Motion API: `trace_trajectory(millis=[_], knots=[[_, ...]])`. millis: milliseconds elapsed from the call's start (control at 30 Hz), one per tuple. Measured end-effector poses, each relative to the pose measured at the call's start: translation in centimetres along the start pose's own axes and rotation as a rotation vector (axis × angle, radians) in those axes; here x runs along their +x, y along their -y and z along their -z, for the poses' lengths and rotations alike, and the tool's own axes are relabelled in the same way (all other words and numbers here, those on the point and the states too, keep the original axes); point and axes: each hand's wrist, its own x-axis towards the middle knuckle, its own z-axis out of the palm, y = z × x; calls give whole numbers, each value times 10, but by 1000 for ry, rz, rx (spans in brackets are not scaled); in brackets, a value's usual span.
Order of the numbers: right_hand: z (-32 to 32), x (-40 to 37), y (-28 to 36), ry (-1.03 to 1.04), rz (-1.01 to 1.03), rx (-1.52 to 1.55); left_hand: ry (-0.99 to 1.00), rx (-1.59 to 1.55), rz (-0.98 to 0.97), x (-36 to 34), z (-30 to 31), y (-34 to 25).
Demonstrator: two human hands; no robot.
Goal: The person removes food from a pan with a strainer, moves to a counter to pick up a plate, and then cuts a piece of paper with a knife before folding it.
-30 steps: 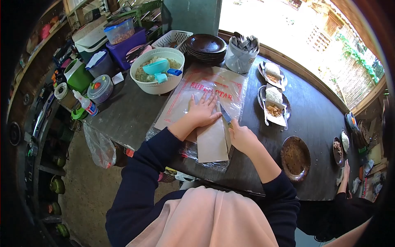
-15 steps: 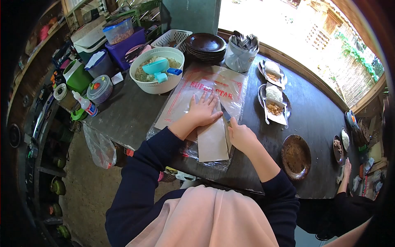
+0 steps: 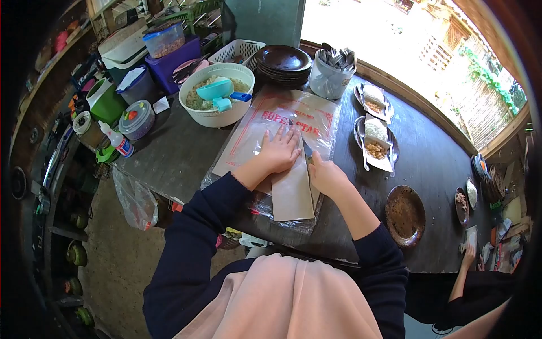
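My left hand (image 3: 278, 151) lies flat with its fingers spread on a folded sheet of brown paper (image 3: 291, 195). Beneath is a plastic-wrapped stack of paper (image 3: 248, 133) with red "SUPER STAR" print. At the right edge of the folded sheet, my right hand (image 3: 326, 174) is closed around a knife (image 3: 307, 150), whose dark blade lies along the fold. Most of the knife's handle is hidden in the fingers.
Behind are a rice tub (image 3: 217, 93) with a blue scoop, stacked brown plates (image 3: 282, 59) and a cutlery container (image 3: 332, 73). Two served rice plates (image 3: 376, 144) and a brown plate (image 3: 405, 216) are to the right. Another person's hand (image 3: 468, 257) is at far right.
My right hand and the knife have moved slightly up along the paper's edge. At the far right, the other person's hand has shifted down and left, and now holds something pale.
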Motion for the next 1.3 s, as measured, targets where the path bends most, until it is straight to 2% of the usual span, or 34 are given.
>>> trace_trajectory(millis=[300,867,1300], knots=[[-3,20,-2,-1,22,11,30,11,38,0,4,-4],[0,-19,-11,-30,-18,22,13,51,37,0,3,-4],[0,11,-4,-27,-30,23,24,38,34,1,2,-3]])
